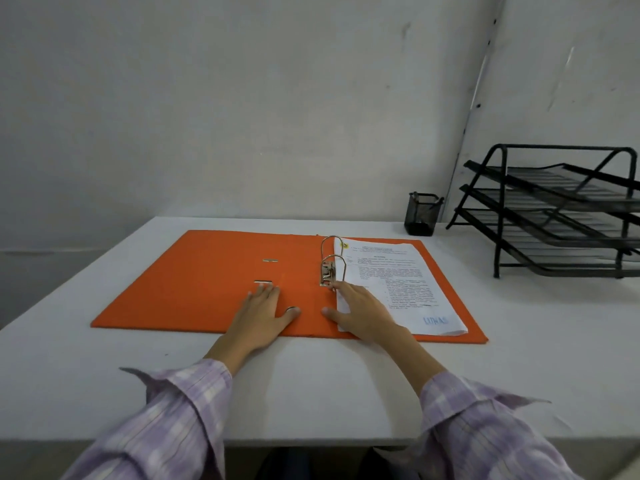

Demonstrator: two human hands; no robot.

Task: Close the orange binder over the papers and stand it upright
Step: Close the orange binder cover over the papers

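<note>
The orange binder (194,282) lies open and flat on the white table, its cover spread to the left. A stack of printed papers (398,282) sits on its right half, threaded on the metal ring mechanism (330,263), whose arches stand closed. My left hand (263,311) rests palm down on the inside of the cover near the spine, fingers spread. My right hand (360,311) lies flat on the near left edge of the papers, index finger reaching the base of the rings. Neither hand grips anything.
A black mesh pen cup (422,214) stands at the back of the table (536,341), right of the binder. A black three-tier letter tray (561,209) fills the far right. The wall runs close behind the table.
</note>
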